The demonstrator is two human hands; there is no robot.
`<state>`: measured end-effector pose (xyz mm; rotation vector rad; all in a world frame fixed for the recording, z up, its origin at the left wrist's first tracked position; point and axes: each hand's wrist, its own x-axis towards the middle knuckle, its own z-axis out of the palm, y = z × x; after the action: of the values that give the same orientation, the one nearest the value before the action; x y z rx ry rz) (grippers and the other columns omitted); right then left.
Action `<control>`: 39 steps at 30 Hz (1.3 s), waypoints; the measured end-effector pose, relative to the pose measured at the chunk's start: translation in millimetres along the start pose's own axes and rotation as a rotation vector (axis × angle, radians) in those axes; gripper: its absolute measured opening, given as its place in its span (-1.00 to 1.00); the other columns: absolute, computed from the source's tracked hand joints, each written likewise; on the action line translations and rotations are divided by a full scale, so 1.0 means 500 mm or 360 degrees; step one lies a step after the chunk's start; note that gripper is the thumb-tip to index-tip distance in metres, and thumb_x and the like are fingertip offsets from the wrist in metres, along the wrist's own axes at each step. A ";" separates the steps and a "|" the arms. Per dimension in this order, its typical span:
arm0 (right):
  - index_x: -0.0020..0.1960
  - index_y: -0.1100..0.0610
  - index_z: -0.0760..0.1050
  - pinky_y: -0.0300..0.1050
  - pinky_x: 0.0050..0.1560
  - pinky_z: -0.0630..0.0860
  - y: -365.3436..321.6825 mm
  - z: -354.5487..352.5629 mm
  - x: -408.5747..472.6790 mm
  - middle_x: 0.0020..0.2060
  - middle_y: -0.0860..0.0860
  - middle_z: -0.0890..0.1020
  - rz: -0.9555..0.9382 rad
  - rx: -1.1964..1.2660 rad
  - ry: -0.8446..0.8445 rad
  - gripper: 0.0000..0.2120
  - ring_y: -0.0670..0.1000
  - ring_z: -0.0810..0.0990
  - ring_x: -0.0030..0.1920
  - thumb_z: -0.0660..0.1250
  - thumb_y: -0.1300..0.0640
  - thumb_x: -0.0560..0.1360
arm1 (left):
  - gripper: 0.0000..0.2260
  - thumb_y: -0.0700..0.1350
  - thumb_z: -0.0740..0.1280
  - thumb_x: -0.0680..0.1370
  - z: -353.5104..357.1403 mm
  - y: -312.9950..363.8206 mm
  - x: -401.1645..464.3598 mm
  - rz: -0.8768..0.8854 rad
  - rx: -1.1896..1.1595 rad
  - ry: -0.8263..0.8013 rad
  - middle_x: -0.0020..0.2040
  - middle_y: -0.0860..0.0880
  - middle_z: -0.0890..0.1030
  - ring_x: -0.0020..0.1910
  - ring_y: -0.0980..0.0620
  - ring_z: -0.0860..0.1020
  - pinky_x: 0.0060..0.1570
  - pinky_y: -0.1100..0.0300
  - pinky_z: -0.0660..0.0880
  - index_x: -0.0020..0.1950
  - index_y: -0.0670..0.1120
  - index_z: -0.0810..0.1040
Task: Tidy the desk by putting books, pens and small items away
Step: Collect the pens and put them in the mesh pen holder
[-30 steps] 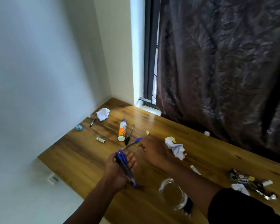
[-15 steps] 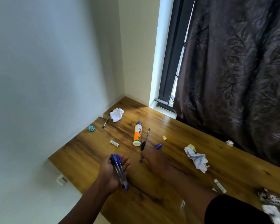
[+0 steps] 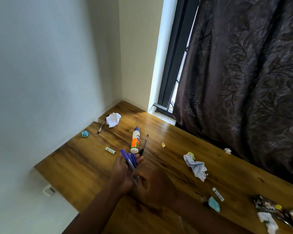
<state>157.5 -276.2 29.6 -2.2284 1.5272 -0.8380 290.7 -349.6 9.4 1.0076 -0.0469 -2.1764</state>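
My left hand [image 3: 121, 173] grips a bundle of blue pens [image 3: 130, 159] above the wooden desk [image 3: 78, 166], caps pointing away from me. My right hand [image 3: 150, 182] is blurred just right of it, its fingers curled at the lower end of the bundle, where it holds a blue pen against the others. On the desk beyond lie a black pen [image 3: 144, 144], a white and orange glue bottle [image 3: 135, 141] and another pen [image 3: 101, 126] near the wall.
Crumpled white paper [image 3: 113, 119] and a blue scrap [image 3: 85, 133] sit at the far left, a small white stick [image 3: 110, 150] near my hands. To the right lie a crumpled paper [image 3: 195, 166], a teal scrap [image 3: 213, 203] and wrappers [image 3: 274, 211]. A dark curtain [image 3: 243, 81] hangs behind.
My right hand took the loose blue pen off the desk and brought it back to the bundle in my left hand. The view shifted left and up.
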 end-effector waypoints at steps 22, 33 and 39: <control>0.38 -0.10 0.51 -0.10 -0.05 0.59 0.186 0.016 0.178 0.19 0.05 0.51 0.0596 -0.0841 -0.0324 -0.68 0.06 0.51 0.14 0.30 0.07 0.64 | -0.35 0.28 0.09 0.66 -0.081 0.028 -0.040 0.0085 -0.0046 0.0126 0.14 -0.24 0.65 0.06 -0.19 0.64 0.11 -0.10 0.55 0.37 -0.25 0.55; 0.04 -0.05 0.55 -0.21 -0.37 0.46 0.196 -0.013 0.155 -0.03 -0.07 0.58 0.0261 -0.1089 -0.0260 -0.92 -0.04 0.52 -0.12 0.35 -0.01 0.57 | -0.34 0.30 0.11 0.65 -0.085 0.083 -0.034 0.0175 -0.0149 0.0119 0.24 -0.27 0.65 0.23 -0.25 0.60 0.19 -0.17 0.52 0.39 -0.24 0.53; -0.01 -0.02 0.57 -0.29 -0.34 0.43 0.042 -0.029 0.165 -0.17 -0.10 0.65 0.0271 -0.0442 -0.0091 -0.85 -0.12 0.55 -0.23 0.41 -0.07 0.50 | -0.34 0.30 0.12 0.64 -0.075 0.103 -0.023 0.0214 -0.0263 0.0034 0.29 -0.28 0.62 0.32 -0.28 0.55 0.20 -0.19 0.50 0.42 -0.25 0.49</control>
<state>154.6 -359.0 53.0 -2.2421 1.8714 -0.5352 352.0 -370.6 7.3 0.9074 0.0721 -2.0116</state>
